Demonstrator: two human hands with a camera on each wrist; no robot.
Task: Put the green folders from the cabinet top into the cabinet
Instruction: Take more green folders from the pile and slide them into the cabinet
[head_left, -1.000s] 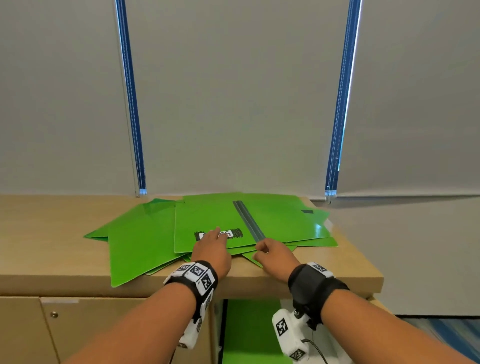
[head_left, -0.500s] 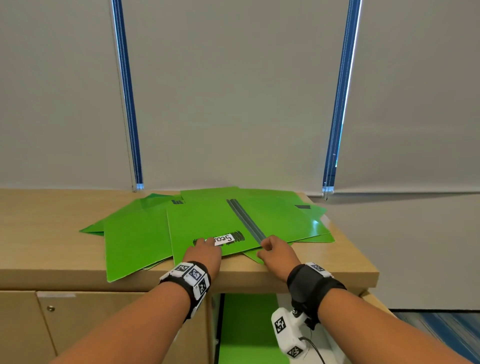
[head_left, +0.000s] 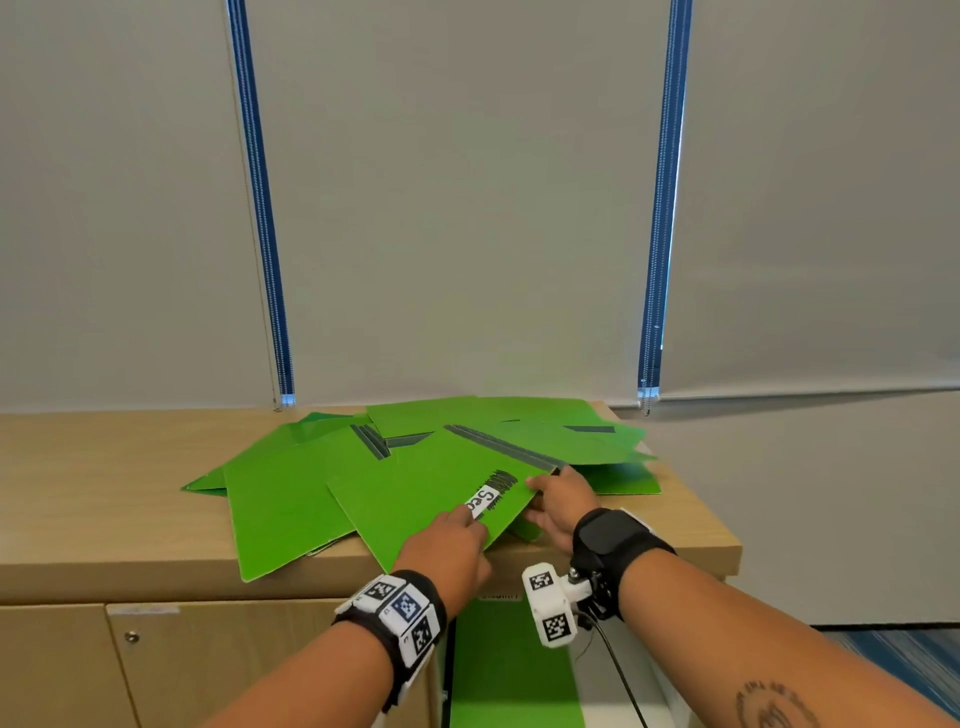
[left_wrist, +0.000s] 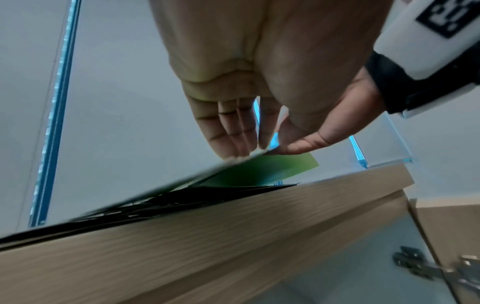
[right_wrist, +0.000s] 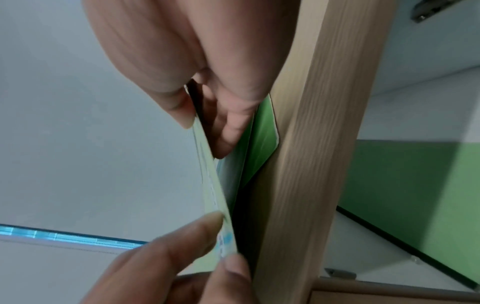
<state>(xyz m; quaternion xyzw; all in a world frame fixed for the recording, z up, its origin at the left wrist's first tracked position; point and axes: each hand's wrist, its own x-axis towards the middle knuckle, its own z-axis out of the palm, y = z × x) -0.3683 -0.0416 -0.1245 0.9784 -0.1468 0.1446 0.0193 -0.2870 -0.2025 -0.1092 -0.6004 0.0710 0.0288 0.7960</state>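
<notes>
Several green folders (head_left: 280, 488) lie fanned out on the wooden cabinet top (head_left: 104, 467). The top folder (head_left: 415, 493), with a white label and a dark spine strip, juts over the front edge and is tilted up on its right side. My left hand (head_left: 457, 535) pinches its near edge by the label. My right hand (head_left: 556, 499) grips its right corner, thumb on top and fingers underneath. The right wrist view shows the folder (right_wrist: 207, 174) edge-on between both hands. In the left wrist view its underside (left_wrist: 272, 168) is lifted off the pile.
Below my hands the cabinet stands open, with a green folder (head_left: 509, 665) inside. A shut door (head_left: 234, 665) is to the left. Window blinds rise behind the cabinet, and the cabinet top ends at the right (head_left: 717, 545).
The top folder has slid toward the front edge and turned. Its right side has come up. My right hand has moved from the pile's edge to grip the folder's corner.
</notes>
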